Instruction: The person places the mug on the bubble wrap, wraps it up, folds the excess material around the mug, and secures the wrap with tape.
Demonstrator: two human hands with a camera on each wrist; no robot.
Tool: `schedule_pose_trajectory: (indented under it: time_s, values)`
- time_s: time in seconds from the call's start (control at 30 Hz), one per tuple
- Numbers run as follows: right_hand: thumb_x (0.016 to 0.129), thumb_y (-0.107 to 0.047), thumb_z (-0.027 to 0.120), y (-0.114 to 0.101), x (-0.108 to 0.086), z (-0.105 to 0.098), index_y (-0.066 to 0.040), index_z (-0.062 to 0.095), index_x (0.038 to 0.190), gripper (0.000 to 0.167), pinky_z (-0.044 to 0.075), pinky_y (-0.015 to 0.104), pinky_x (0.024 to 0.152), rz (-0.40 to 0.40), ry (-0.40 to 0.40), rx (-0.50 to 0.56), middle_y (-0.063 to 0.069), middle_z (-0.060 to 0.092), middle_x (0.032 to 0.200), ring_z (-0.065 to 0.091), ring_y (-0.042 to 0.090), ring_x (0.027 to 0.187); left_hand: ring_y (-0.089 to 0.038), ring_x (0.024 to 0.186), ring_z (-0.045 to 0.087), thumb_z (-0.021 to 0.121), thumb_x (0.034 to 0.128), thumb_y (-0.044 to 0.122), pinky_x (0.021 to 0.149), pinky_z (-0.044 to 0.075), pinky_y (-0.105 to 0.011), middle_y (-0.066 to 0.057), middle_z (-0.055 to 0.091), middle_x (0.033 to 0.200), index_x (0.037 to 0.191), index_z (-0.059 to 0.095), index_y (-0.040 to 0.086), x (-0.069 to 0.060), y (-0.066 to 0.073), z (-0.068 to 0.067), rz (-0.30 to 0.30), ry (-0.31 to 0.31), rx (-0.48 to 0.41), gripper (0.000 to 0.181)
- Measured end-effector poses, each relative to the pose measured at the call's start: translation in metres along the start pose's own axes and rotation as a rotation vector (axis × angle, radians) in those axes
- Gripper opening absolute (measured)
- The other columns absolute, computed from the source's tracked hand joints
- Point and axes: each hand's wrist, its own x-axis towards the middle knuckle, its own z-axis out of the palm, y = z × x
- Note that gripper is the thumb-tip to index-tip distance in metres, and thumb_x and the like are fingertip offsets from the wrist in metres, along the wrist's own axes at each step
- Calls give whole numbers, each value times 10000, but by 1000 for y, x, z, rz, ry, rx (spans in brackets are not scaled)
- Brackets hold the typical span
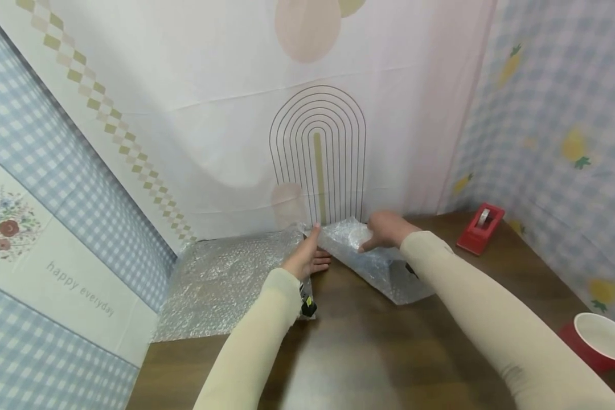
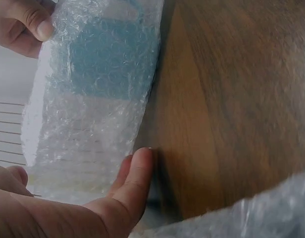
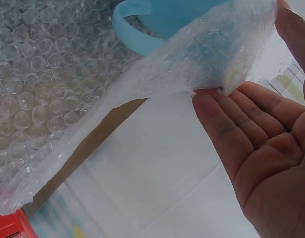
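Note:
A sheet of bubble wrap [image 1: 225, 285] lies along the back of the table, its right part lifted and folded over. Under that fold is a light blue mug [image 3: 172, 17] with a curved handle; the left wrist view shows its blue side blurred through the bubbles. My right hand [image 1: 389, 229] pinches the raised edge of the wrap, thumb on one face and fingers [image 3: 217, 114] on the other. At the fold's left end is my left hand [image 1: 307, 256], thumb raised and fingers extended beside the wrap. The mug's base is hidden.
A red tape dispenser [image 1: 480, 229] stands at the back right of the wooden table [image 1: 369, 359]. Near the right edge is a red mug [image 1: 589, 347] with a white inside. Patterned cloth [image 1: 210, 114] hangs behind and at both sides.

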Motion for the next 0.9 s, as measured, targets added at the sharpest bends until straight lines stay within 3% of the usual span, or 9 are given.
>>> schedule_pose_trajectory:
  time_s: [0.13, 0.27, 0.37, 0.5, 0.53, 0.63, 0.73, 0.77, 0.9]
  values:
    - [947, -391, 925, -3, -2, 3, -185, 491, 715, 533, 421, 281, 647, -15, 2, -20, -69, 418, 692, 398, 129, 666, -554, 1553, 537, 428, 1189, 596, 1318, 500, -587, -460, 440, 1669, 1805, 159, 27, 3, -4, 0, 17, 6, -45, 880]
    - [948, -395, 924, -2, -2, 6, -64, 665, 824, 439, 575, 376, 766, -25, 7, -27, 1, 577, 762, 506, 171, 726, -465, 1436, 620, 399, 1199, 466, 1313, 507, -570, -391, 542, 1583, 1736, 331, 4, 3, -5, 3, 55, 4, -50, 712]
    - [957, -391, 918, 1, -3, 8, 87, 769, 1094, 520, 655, 515, 1001, -22, 5, -17, 185, 796, 1025, 719, 292, 916, -360, 1296, 687, 374, 1202, 389, 1276, 547, -551, -288, 648, 1467, 1657, 465, 2, 1, -3, 8, 107, 11, 12, 605]
    - [958, -383, 911, 3, -4, 5, 126, 758, 1261, 612, 625, 584, 1123, -16, 2, -14, 300, 804, 1275, 772, 418, 1126, -303, 1179, 747, 386, 1204, 355, 1146, 638, -517, -208, 699, 1402, 1663, 498, 46, 3, -3, 16, 217, 33, 151, 564]
    - [954, -380, 913, 3, -4, 4, 125, 761, 1256, 608, 628, 582, 1116, -20, 5, -17, 295, 809, 1261, 773, 402, 1105, -272, 1145, 753, 407, 1203, 391, 1093, 662, -479, -178, 709, 1398, 1685, 490, 77, 19, -10, 13, 263, 30, 173, 581]
    - [945, -379, 920, 2, -4, 2, 105, 785, 1190, 560, 642, 562, 1052, -31, 13, -20, 256, 830, 1157, 748, 348, 979, -298, 1391, 708, 399, 1202, 401, 1227, 586, -476, -150, 639, 1633, 1759, 421, 142, 21, -11, 18, 333, 54, 294, 614]
    - [943, -377, 928, 1, -4, 1, 122, 780, 1227, 593, 643, 564, 1080, -47, 29, -30, 284, 825, 1220, 779, 389, 1054, -303, 1675, 479, 360, 1206, 400, 1422, 356, -476, -85, 459, 1821, 1778, 383, 179, 15, -10, 24, 396, 67, 394, 614]
    - [944, -378, 929, 2, -4, 2, 130, 772, 1252, 614, 637, 568, 1101, -47, 30, -31, 301, 814, 1261, 784, 426, 1112, -310, 1745, 353, 335, 1207, 357, 1466, 243, -479, -74, 367, 1863, 1781, 364, 161, -2, -3, 30, 395, 76, 442, 607]
    - [944, -375, 933, 5, -3, 4, 150, 730, 1352, 695, 609, 589, 1169, -53, 33, -30, 345, 755, 1396, 749, 507, 1281, -304, 1779, 258, 301, 1209, 318, 1481, 171, -462, -52, 278, 1892, 1770, 366, 111, -10, -4, 34, 466, 46, 560, 601]
